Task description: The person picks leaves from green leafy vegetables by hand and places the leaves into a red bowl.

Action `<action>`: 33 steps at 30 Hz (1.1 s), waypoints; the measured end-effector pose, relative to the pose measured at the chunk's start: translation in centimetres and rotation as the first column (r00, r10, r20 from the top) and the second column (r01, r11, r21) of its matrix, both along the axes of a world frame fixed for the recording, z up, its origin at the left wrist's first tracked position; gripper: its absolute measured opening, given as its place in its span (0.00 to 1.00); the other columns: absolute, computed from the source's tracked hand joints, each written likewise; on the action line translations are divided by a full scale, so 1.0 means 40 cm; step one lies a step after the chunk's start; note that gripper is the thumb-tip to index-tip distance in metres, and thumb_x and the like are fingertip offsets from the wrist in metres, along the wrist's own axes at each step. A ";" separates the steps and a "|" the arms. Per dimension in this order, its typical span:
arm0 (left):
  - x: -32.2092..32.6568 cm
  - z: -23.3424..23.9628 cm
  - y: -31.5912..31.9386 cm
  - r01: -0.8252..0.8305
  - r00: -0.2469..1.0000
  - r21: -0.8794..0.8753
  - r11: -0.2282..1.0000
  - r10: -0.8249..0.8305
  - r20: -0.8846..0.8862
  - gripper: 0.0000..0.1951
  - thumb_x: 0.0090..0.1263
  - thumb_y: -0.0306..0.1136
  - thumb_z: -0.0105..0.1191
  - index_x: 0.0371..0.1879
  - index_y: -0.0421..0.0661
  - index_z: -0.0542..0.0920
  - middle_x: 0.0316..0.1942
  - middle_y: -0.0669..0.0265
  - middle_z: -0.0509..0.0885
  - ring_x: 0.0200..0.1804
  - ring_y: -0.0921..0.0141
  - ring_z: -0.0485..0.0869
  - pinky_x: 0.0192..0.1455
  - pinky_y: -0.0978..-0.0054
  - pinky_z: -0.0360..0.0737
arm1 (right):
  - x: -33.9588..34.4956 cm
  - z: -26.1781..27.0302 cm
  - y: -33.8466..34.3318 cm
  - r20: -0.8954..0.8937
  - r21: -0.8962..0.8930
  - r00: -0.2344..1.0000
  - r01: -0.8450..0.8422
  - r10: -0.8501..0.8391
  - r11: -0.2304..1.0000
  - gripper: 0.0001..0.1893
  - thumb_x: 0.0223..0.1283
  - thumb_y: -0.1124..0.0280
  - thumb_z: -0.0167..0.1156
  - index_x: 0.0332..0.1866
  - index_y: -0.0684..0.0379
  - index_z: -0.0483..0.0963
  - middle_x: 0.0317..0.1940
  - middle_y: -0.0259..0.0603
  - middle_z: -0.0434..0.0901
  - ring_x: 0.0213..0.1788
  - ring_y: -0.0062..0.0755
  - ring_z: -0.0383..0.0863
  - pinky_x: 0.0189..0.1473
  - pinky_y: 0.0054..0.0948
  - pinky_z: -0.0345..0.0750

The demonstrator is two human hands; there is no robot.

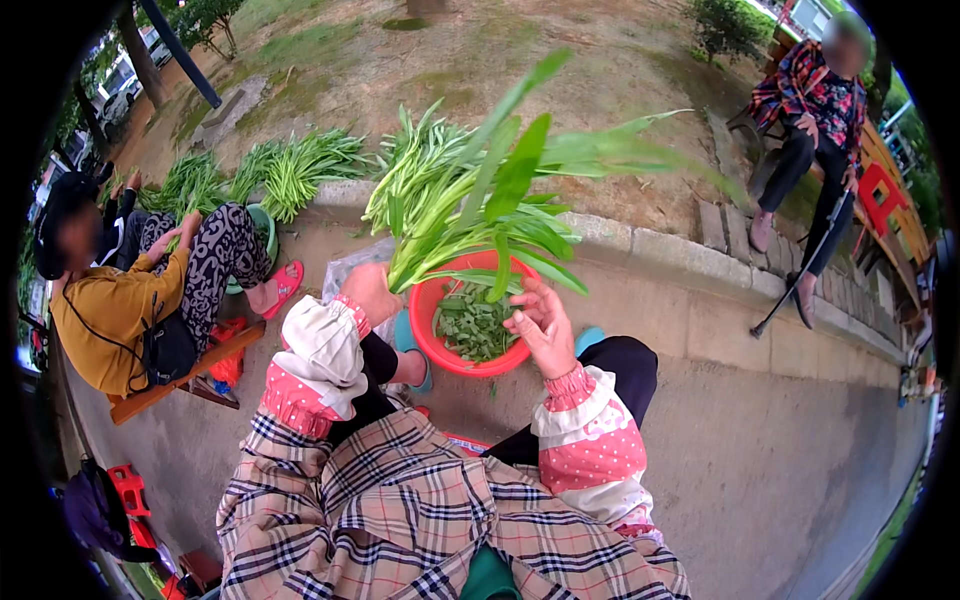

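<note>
My left hand (pixel 373 294) is closed around the stems of a bunch of leafy greens (pixel 442 225), left of a red plastic basket (pixel 429 341). The leaves fan out up and to the right, some blurred. Cut green leaves (pixel 476 326) lie inside the basket. Over its right rim is my right hand (pixel 541 324), thumb and fingertips bent close to the leaf tips; whether a piece is between them cannot be told. More leafy stalks (pixel 412 157) lie at the stone curb beyond.
At left a person (pixel 124 315) sits on a wooden bench (pixel 187 367), handling greens beside a green basin (pixel 264 225). Piles of greens (pixel 300 169) lie along the curb (pixel 660 251). At upper right another person (pixel 817 127) sits holding a walking stick (pixel 799 281).
</note>
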State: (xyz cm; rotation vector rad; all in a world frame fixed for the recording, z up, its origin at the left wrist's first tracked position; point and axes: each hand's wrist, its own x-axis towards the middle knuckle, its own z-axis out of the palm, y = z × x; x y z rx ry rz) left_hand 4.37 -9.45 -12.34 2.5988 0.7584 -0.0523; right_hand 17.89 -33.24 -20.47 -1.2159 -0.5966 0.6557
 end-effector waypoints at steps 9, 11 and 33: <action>0.029 0.000 -0.014 0.059 0.982 0.075 0.995 -0.044 -0.182 0.13 0.50 0.35 0.59 0.31 0.40 0.81 0.29 0.46 0.81 0.37 0.49 0.80 0.42 0.56 0.76 | -0.003 -0.062 0.019 0.412 -0.135 0.900 0.215 -0.143 0.967 0.23 0.52 0.75 0.61 0.56 0.63 0.67 0.42 0.46 0.74 0.34 0.31 0.79 0.34 0.26 0.76; 0.032 0.004 -0.012 0.050 0.976 0.107 0.993 -0.026 -0.215 0.13 0.50 0.35 0.59 0.31 0.40 0.81 0.29 0.47 0.81 0.37 0.50 0.80 0.42 0.56 0.76 | -0.005 -0.017 0.018 0.666 -0.168 0.738 0.295 -0.113 0.941 0.21 0.51 0.74 0.61 0.53 0.63 0.70 0.40 0.48 0.76 0.34 0.39 0.79 0.35 0.30 0.76; 0.032 0.006 0.007 0.076 0.950 0.221 0.972 -0.004 -0.311 0.10 0.46 0.26 0.53 0.28 0.38 0.82 0.31 0.47 0.82 0.39 0.51 0.81 0.42 0.57 0.78 | -0.005 -0.026 0.006 0.704 -0.304 0.709 0.252 0.039 0.918 0.10 0.52 0.73 0.59 0.41 0.62 0.78 0.35 0.50 0.79 0.38 0.49 0.79 0.40 0.37 0.75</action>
